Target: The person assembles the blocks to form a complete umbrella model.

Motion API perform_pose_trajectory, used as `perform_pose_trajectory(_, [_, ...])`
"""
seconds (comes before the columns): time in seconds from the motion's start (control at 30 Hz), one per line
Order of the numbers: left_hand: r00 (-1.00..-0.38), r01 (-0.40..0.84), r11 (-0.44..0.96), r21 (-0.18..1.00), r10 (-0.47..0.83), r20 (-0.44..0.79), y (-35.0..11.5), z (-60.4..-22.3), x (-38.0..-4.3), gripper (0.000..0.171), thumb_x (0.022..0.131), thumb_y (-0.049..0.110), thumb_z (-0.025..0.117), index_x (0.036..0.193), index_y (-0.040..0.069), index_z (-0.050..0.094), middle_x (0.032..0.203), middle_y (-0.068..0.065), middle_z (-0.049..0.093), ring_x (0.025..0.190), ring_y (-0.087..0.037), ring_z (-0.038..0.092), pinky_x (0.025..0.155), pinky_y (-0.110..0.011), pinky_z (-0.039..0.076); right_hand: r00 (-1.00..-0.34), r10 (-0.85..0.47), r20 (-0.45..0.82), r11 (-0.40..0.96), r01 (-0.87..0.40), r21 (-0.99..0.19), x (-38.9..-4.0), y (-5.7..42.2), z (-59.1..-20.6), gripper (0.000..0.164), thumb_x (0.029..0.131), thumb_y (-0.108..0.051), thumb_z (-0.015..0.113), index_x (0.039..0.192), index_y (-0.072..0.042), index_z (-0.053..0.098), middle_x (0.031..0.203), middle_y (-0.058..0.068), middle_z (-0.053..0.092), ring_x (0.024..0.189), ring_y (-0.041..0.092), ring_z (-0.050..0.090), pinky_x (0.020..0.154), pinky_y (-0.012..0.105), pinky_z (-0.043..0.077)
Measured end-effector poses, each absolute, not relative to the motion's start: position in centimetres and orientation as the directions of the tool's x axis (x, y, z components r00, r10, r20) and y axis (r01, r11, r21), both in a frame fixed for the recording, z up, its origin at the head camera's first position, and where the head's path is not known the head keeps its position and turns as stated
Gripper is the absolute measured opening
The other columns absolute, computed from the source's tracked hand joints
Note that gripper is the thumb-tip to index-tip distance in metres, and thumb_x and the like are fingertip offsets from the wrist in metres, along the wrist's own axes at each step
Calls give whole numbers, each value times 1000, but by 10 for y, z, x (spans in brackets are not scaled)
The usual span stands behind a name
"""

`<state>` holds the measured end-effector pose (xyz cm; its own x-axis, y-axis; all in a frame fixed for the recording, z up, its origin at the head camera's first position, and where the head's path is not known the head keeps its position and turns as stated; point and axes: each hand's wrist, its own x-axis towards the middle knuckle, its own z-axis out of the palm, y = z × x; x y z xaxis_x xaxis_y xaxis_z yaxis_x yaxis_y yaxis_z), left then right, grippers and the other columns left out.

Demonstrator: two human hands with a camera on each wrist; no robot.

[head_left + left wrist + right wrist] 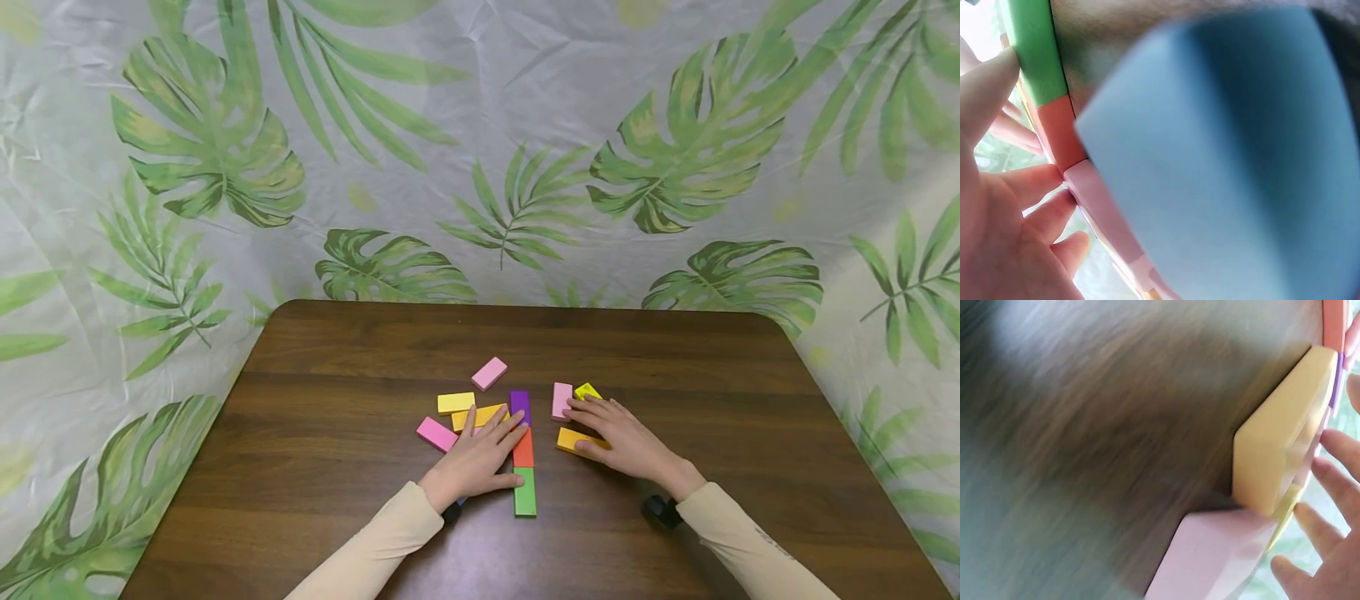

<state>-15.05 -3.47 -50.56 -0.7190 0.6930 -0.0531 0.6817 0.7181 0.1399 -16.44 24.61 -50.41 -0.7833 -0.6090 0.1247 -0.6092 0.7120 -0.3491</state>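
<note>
Reaching across the table [337, 367], I lay my left hand [474, 465], outstretched and clasping nothing, at the purple block [519, 403], red block [524, 452] and green block [526, 502], lined end to end; my right hand [628, 437], likewise relaxed, spreads over an orange block [571, 438] near a pink block [561, 400] and yellow block [587, 389]. Light, even fingertip pressure should best keep those joints flush.

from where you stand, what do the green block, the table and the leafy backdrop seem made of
Green block: probably painted wood, possibly plastic; smooth, evenly coloured faces.
Table: wood or wood-look laminate with a slight sheen; dark grain streaks and a soft reflection show.
Leafy backdrop: perhaps thin fabric or plastic sheeting, faintly glossy; creases catch the light.
</note>
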Motion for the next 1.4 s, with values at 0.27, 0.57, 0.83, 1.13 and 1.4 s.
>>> perform_pose_trajectory(0.27, [-722,679,719,148,691,-46,-34,-503,-150,79,89,57,57,150,13,33,156,-2,24,143,-23,17,109,-62,10,-803,-585,111,737,-584,-340,-166,264,-502,51,92,-34,63,133,-4,57,139,15,50,130,43,38,104,62,24])
perform_pose_trajectory(0.57, [-724,675,722,152,688,-51,-33,-502,-149,78,89,57,56,150,13,33,156,-1,24,143,-23,18,108,-63,10,-843,-530,92,770,-524,-364,-162,276,-499,48,91,-32,64,131,-6,58,138,17,49,130,42,37,104,63,21])
perform_pose_trajectory(0.83, [-729,667,726,166,682,-54,-34,-502,-149,78,89,56,57,150,14,33,156,-1,24,144,-23,17,108,-63,9,-787,-596,159,716,-610,-339,-157,260,-498,47,87,-21,71,130,-6,60,130,11,56,119,31,51,97,51,41])
perform_pose_trajectory(1.13, [-729,666,725,173,683,-57,-34,-502,-148,78,89,56,57,150,14,33,156,-1,24,144,-22,16,108,-62,8,-795,-598,102,710,-585,-393,-149,244,-503,46,86,-17,72,128,-3,59,129,9,56,119,29,51,97,49,42])
perform_pose_trajectory(1.4, [-731,664,727,175,680,-53,-33,-505,-149,79,89,56,58,151,14,33,157,0,23,144,-22,16,108,-63,8,-807,-584,90,724,-568,-392,-146,241,-506,46,84,-11,73,127,-3,60,124,10,58,114,27,53,94,45,45])
